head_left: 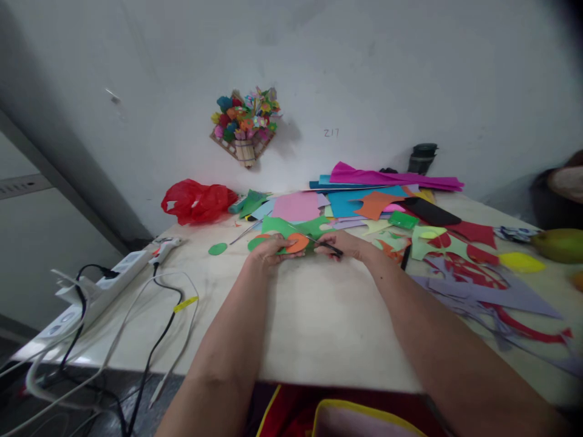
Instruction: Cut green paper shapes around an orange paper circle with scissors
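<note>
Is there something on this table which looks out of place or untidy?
Yes: a greenish-yellow fruit lies near the picture's right edge. Food seems odd so near the purple paper scraps, which lie scattered and untidy.

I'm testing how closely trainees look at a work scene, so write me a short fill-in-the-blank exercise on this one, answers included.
1. The right hand holds a pair of ____.
2. The thumb of the left hand lies on a rounded paper piece coloured ____.
3. The plastic bag at the back left of the table is ____.
4. The paper-flower decoration hangs on the ____.

Missing words: scissors; orange; red; wall.
</note>
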### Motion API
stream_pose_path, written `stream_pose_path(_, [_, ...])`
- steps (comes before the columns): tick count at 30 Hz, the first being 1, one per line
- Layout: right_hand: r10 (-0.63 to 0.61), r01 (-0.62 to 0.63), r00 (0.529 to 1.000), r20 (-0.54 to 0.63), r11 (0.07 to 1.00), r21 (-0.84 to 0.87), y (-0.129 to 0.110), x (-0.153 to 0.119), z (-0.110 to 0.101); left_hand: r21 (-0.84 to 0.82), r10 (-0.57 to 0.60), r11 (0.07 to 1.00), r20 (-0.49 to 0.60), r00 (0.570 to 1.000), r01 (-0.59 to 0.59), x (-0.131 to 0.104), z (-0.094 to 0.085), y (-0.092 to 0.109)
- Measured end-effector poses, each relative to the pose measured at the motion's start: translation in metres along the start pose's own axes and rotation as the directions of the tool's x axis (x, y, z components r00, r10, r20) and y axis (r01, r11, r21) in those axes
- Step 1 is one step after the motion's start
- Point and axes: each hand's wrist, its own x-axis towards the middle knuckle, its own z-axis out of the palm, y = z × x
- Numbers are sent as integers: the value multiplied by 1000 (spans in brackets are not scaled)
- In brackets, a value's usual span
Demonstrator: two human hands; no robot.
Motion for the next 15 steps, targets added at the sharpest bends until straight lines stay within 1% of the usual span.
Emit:
stream_pose_path(5, [4, -5, 1000, 18, 1000, 18, -3, -2, 1, 2, 23, 1000, 14, 1000, -23, 2, -1, -1])
stream_pose_path(9, [14, -14, 1000, 7, 1000, 4, -5, -2, 2, -30, 36, 999, -2, 999, -36, 3, -2, -2])
stream_pose_path(12, [21, -21, 1000, -10, 1000, -6, -2, 0, 2, -44, 42, 998, -18, 999, -43, 4, -2, -3])
stream_pose_path(15, [5, -5, 1000, -2, 1000, -13, 4, 4, 1, -44, 51, 998, -37, 998, -53, 3, -1, -3])
